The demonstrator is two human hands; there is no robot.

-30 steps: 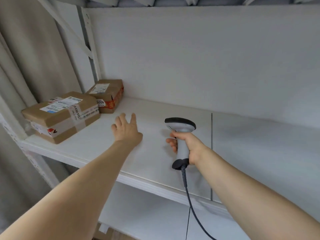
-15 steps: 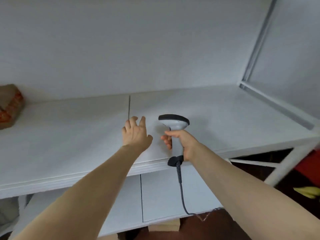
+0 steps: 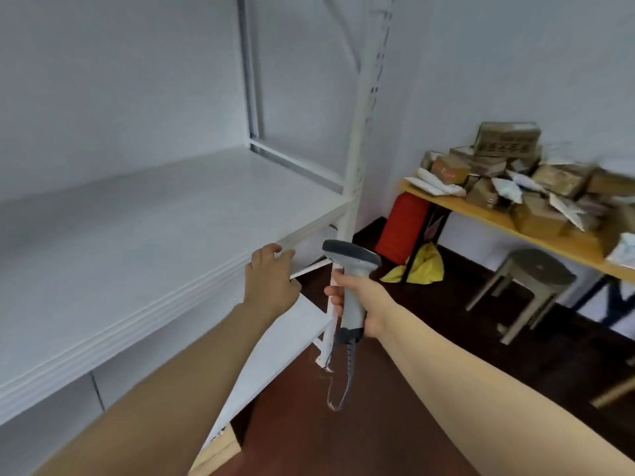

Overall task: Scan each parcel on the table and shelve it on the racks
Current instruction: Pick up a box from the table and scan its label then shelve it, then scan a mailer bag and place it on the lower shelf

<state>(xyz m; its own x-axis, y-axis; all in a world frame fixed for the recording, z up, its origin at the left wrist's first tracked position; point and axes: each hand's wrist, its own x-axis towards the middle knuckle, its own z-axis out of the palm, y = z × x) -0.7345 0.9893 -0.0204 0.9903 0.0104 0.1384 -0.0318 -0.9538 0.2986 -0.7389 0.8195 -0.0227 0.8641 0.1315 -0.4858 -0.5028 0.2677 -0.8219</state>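
Parcels (image 3: pixel 549 182), brown boxes and pale mailers, lie heaped on the wooden counter (image 3: pixel 481 208) at far right, mostly toward its back edge, well apart from both hands. Blurred, labels unreadable.

Left side: white rack shelf (image 3: pixel 137 252), with a lower shelf (image 3: pixel 275 355) under it. A cardboard box (image 3: pixel 220 451) is on the floor below the lower shelf, partly hidden.

Left hand (image 3: pixel 271 280) is at the shelf's front edge near its right corner, released, fingers loosely bent and holding nothing. Can't tell if the fingertips touch the edge.

The rack's perforated upright post (image 3: pixel 360 132) rises at that corner.

Right hand (image 3: pixel 371 304) is just beside the left hand and grasps the grey handle of the barcode scanner (image 3: pixel 354 262), fingers wrapped round it. The scanner is upright, its dark head tilted toward the rack. Its cable (image 3: pixel 348 372) hangs below in a loop.

Under the counter's left end there is a red object (image 3: pixel 400 228) with a yellow bag (image 3: pixel 422 266) at its foot. A grey plastic stool (image 3: pixel 536 280) stands on the dark floor by the counter's front edge.
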